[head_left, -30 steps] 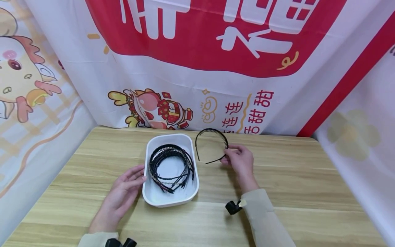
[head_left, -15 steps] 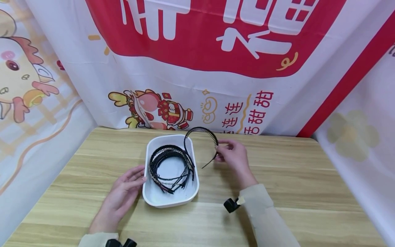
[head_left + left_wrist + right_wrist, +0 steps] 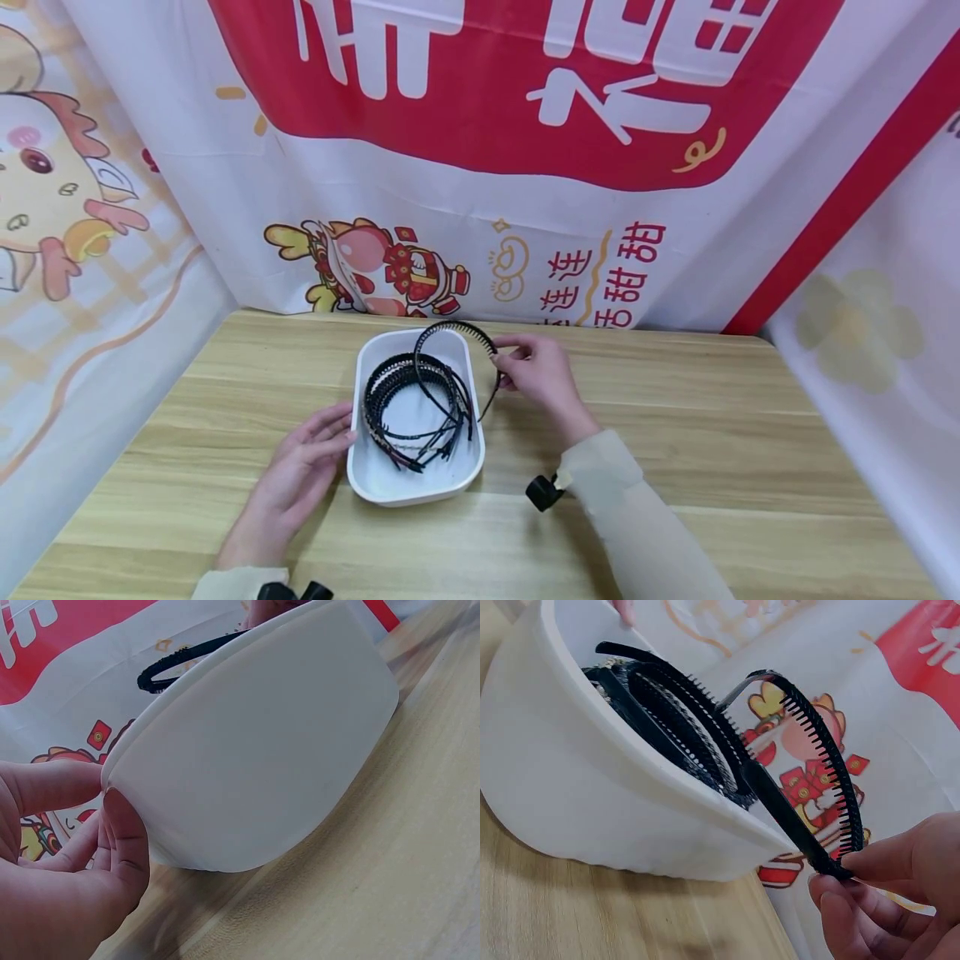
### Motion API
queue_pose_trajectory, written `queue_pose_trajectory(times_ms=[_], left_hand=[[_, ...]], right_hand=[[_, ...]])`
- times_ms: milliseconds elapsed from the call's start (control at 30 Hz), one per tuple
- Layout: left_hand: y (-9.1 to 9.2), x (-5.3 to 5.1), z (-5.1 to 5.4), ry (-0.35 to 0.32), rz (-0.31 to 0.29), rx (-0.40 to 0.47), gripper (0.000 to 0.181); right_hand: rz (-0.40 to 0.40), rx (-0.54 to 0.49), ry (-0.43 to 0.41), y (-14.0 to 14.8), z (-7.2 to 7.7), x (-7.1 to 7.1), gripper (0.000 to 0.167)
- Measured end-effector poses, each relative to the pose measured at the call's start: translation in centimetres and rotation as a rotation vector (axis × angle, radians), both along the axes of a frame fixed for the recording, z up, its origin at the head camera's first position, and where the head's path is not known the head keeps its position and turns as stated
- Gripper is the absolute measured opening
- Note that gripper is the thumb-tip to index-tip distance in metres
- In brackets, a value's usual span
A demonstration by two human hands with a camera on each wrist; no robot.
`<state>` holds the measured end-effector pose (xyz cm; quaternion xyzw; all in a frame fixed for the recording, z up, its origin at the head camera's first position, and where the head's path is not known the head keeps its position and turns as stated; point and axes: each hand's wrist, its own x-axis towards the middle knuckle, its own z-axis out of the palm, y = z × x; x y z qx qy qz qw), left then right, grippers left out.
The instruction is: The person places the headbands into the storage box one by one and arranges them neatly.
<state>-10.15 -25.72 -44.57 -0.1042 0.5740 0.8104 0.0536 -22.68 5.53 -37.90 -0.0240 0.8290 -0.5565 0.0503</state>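
Observation:
A white plastic bin point(image 3: 390, 487) stands on the wooden table, holding several black headbands point(image 3: 380, 387) heaped in rings. My left hand point(image 3: 288, 475) holds the bin's left side; in the left wrist view its thumb and finger meet at the rim. My right hand point(image 3: 543, 379) pinches one toothed black headband point(image 3: 840, 772) by its side between thumb and fingers. That headband is raised over the bin's back right corner, its arch pointing away and its left part over the heap. In the right wrist view, one of its ends lies across the near rim.
The wooden table point(image 3: 712, 433) runs to a white and red printed cloth point(image 3: 487, 200) hanging along its back. More printed cloth hangs on the left and right sides. Small black cameras point(image 3: 543, 492) sit at both wrists.
My right hand has moved left with the headband, from beside the bin to above its right side. My left hand and the bin have stayed in place.

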Motion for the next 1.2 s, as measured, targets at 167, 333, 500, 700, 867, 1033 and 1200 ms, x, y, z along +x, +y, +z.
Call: queue_pose_trajectory(times_ms=[167,333,500,700,867,1033,1200], left_hand=[[0.0,0.1,0.0,0.0,0.001,0.002,0.041],[-0.1,0.2,0.0,0.01,0.002,0.009,0.04],[0.0,0.1,-0.1,0.01,0.003,0.012,0.04],[0.0,0.0,-0.3,0.017,-0.002,0.01,0.04],[-0.1,0.0,-0.4,0.018,-0.003,0.003,0.04],[0.0,0.0,-0.3,0.014,0.001,0.003,0.04],[0.0,0.0,-0.2,0.011,0.0,0.001,0.039]], right_hand=[[0.042,0.078,0.032,-1.1,0.3,0.1,0.028],[0.082,0.154,0.058,-2.1,0.3,0.0,0.027],[0.114,0.21,0.071,-3.1,0.2,-0.3,0.027],[0.175,0.287,0.129,-4.0,0.2,-0.5,0.026],[0.213,0.358,0.181,-4.6,0.3,-0.7,0.027],[0.233,0.387,0.168,-5.0,0.3,-0.7,0.03],[0.24,0.441,0.155,-5.6,1.0,-0.5,0.031]])
